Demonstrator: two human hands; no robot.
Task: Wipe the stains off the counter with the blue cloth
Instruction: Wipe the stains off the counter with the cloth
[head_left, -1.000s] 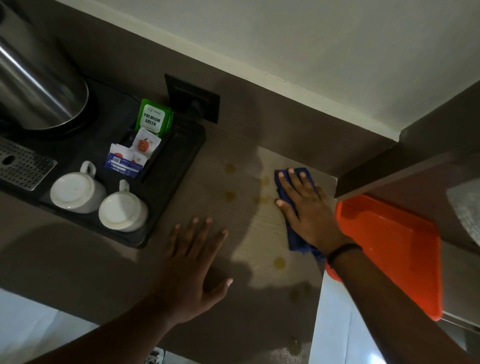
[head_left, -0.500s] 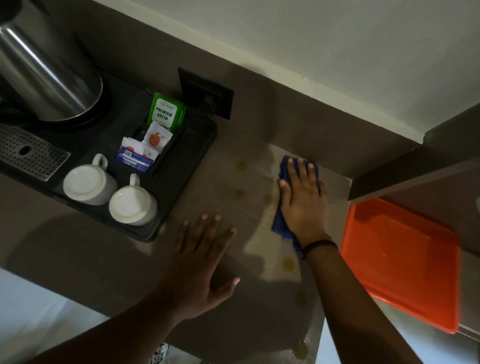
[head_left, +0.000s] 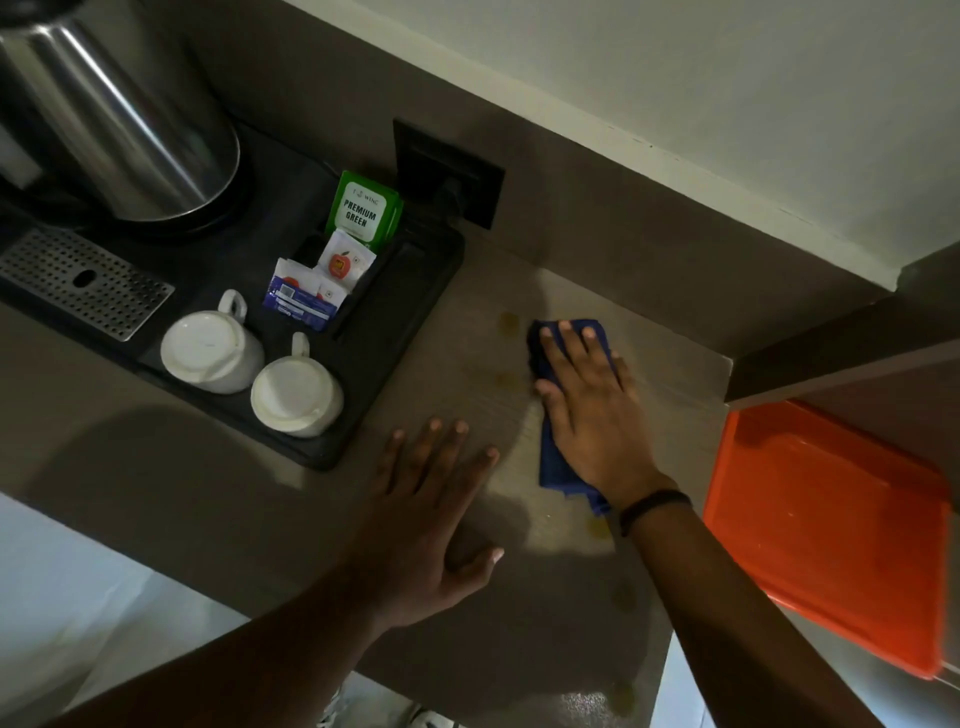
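My right hand (head_left: 587, 410) lies flat on the blue cloth (head_left: 553, 467) and presses it onto the brown wood-grain counter (head_left: 208, 499). Only the cloth's edges show around my fingers and wrist. Yellowish round stains dot the counter: one (head_left: 509, 322) just left of the cloth's far end, a fainter stain (head_left: 506, 379) below it, another stain (head_left: 597, 526) by my wrist, and more stains (head_left: 623, 597) toward the near edge. My left hand (head_left: 431, 514) rests palm down on the counter with fingers spread, holding nothing.
A black tray (head_left: 395, 332) at the left holds two upturned white cups (head_left: 208, 353), tea sachets (head_left: 363, 213), a steel kettle (head_left: 114, 124) and a drip grate (head_left: 78, 280). A wall socket (head_left: 447, 171) sits behind it. An orange tray (head_left: 831, 530) sits right, under a shelf.
My right hand has slid the blue cloth leftward across the counter, over the stains near the back. My left hand has stayed in place.
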